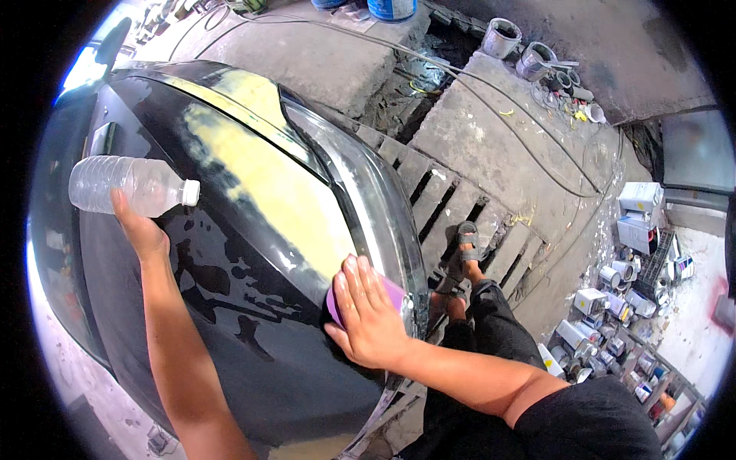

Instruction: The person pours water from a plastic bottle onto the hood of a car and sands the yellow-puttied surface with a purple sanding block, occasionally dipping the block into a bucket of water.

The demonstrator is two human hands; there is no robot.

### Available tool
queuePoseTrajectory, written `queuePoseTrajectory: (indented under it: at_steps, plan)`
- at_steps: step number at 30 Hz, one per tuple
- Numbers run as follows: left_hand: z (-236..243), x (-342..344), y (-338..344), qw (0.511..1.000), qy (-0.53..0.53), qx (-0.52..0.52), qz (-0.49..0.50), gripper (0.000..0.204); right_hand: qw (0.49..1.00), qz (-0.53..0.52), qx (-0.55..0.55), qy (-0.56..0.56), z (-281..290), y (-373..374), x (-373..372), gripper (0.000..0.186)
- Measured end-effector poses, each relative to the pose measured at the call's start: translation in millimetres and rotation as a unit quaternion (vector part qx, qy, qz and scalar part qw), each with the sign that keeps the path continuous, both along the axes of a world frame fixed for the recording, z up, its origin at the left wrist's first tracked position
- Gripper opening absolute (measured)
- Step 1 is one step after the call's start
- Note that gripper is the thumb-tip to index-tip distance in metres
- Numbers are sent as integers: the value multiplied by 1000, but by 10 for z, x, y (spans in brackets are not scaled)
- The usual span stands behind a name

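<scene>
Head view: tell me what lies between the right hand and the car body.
A purple pad lies between the right hand and the car body; the head view shows it peeking out beside the flat fingers.

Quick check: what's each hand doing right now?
Left hand: holding a clear plastic bottle, white cap on.
Right hand: open, laid over a purple pad on the black car.

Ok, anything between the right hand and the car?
Just the purple pad, under the right hand at the car corner by the headlight. Nothing else visible; the bottle is clear in the left hand.
</scene>
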State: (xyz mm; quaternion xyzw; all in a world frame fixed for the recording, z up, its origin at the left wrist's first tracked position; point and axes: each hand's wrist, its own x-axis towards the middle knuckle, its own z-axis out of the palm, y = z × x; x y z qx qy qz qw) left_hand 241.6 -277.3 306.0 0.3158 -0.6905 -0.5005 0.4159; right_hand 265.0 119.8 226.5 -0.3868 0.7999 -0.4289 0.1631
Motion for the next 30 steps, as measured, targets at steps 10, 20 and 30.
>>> queuePoseTrajectory:
  at_steps: [10,20,30]
  plan:
    - [-11,39,-24,1000,-18,14,14,55,999,-36,10,-38,51,-170,-168,76]
    - [-60,4,-55,999,-27,-13,13,63,998,-67,1,2,-12,-828,-773,76]
    - [-139,41,-106,1000,3,16,-4,64,993,6,-44,106,63,-1569,-1353,72]
